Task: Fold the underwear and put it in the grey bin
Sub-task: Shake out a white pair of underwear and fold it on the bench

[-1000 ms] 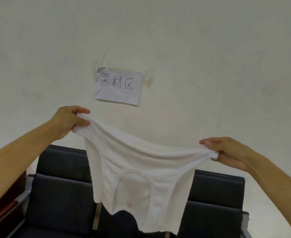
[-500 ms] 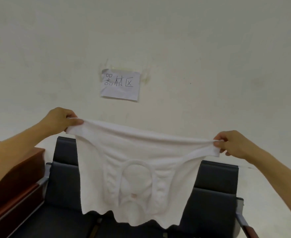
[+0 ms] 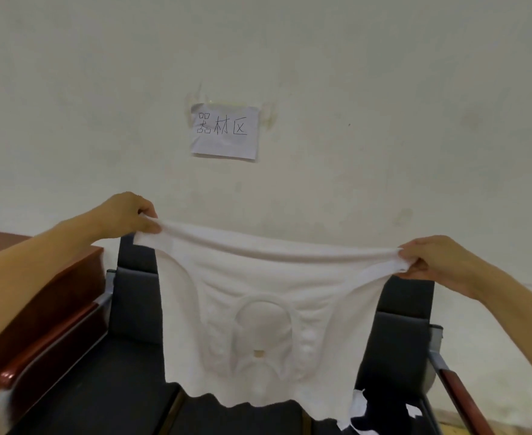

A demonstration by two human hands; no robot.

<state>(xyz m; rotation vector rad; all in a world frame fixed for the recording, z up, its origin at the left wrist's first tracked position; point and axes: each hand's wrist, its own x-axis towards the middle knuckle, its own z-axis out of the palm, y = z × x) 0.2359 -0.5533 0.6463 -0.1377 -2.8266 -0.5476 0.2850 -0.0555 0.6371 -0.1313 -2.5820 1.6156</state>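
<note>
White underwear [image 3: 258,312] hangs spread out in the air in front of me, its waistband stretched wide and level. My left hand [image 3: 130,216] pinches the left end of the waistband. My right hand [image 3: 431,260] pinches the right end. The leg openings dangle just above a black seat. No grey bin is in view.
A black two-seat bench [image 3: 101,381] with metal armrests stands against a cream wall. A reddish-brown wooden cabinet [image 3: 39,309] is at the left. A paper sign [image 3: 224,131] is taped to the wall. Dark and white cloth [image 3: 374,412] lies on the right seat.
The underwear went from tilted to level and stretched wider. Both hands sank lower in view as my head tipped down, showing more of the bench and cabinet.
</note>
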